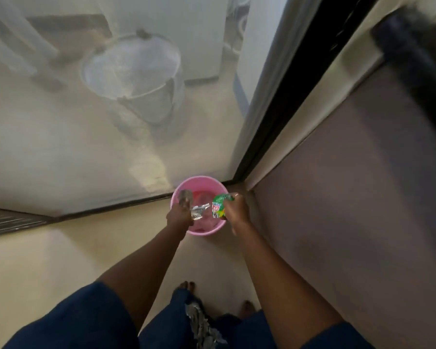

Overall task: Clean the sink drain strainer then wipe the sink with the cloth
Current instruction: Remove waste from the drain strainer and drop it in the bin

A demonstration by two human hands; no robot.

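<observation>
While the left hand (179, 215) grips a silvery item (199, 211), possibly the strainer, and the right hand (238, 210) grips a green packet (219, 206), keep both directly above the pink bin (204, 233) on the floor so waste falls inside. Both arms reach down, nearly straight. The sink and cloth are out of view.

Legible text: none. Printed item: one green sachet (219, 206), pinched in the right hand (238, 211). On the face turned toward the left hand (179, 215) it has a red-and-white emblem and yellow patches, but the lettering is too small and blurred to read, so no brand, word or number can be made out. Silvery foil piece (199, 212), held at the fingers of the left hand: no print discernible.
</observation>
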